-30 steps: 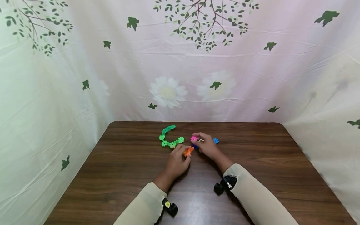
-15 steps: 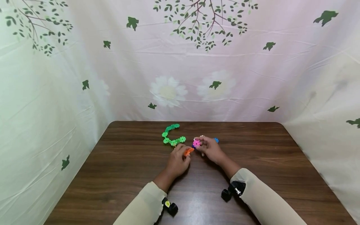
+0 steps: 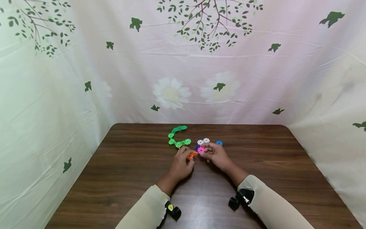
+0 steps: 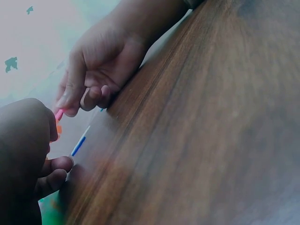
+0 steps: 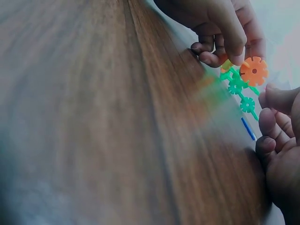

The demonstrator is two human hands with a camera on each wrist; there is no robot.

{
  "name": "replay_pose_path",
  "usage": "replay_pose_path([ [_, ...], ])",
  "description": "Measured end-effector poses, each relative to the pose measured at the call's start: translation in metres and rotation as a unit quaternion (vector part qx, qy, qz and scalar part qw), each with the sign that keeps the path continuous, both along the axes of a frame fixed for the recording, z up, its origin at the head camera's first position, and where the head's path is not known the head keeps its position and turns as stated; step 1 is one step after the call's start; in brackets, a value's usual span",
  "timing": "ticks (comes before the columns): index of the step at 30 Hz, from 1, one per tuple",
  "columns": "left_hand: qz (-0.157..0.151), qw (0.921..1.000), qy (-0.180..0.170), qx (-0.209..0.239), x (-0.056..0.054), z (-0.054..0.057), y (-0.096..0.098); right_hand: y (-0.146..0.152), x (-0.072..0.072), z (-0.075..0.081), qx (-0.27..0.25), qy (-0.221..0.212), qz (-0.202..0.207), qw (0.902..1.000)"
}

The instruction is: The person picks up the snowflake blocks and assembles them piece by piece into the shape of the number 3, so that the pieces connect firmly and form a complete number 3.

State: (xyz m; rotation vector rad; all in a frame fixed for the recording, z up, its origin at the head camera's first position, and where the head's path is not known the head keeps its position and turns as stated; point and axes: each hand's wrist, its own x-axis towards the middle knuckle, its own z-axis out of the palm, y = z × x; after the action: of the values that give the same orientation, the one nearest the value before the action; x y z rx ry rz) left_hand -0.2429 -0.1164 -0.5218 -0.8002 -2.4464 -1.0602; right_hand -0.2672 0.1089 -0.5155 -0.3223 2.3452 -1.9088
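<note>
My left hand [image 3: 180, 163] pinches an orange notched flower disc [image 5: 254, 71] between thumb and fingers. A curved chain of linked green discs [image 3: 171, 135] trails behind that hand, with a yellowish piece [image 5: 226, 65] by the fingers in the right wrist view. Close on the right, my right hand [image 3: 216, 156] pinches a pink flower disc [image 3: 201, 149] by its edge, near the orange one. Whether pink and orange touch cannot be told. A dark blue disc [image 3: 197, 148] shows just behind the pink one. Fingers hide part of the orange piece.
Two white discs [image 3: 203, 141] lie behind my right hand, and a lighter blue disc [image 3: 219, 142] lies right of them. Everything rests on a brown wood-grain table [image 3: 120, 178]. A printed cloth [image 3: 188, 63] hangs around its back and sides.
My right hand has drawn nearer and slightly right with the pink disc, uncovering the white discs. The green chain has swung a little to the right. My left hand has stayed almost still.
</note>
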Motion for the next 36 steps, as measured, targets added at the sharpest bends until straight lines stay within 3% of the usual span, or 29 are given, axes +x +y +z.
replay_pose_path([
  [10,0.001,0.9997,-0.022,0.006,-0.0009,-0.0016,0.0019,0.0025,0.0036,0.0005,-0.033,-0.019,0.017,0.9991],
  [19,-0.007,0.9997,-0.008,0.021,-0.0029,-0.0023,0.0036,0.0011,0.0064,0.0012,-0.032,0.002,0.024,0.9992],
  [25,-0.022,0.9991,-0.021,0.030,-0.0026,-0.0006,0.0040,0.0006,0.0060,0.0017,-0.030,0.006,0.014,0.9994],
  [36,-0.042,0.9967,-0.024,0.065,-0.0023,-0.0008,0.0039,0.0017,0.0046,0.0022,-0.042,-0.031,0.023,0.9984],
])
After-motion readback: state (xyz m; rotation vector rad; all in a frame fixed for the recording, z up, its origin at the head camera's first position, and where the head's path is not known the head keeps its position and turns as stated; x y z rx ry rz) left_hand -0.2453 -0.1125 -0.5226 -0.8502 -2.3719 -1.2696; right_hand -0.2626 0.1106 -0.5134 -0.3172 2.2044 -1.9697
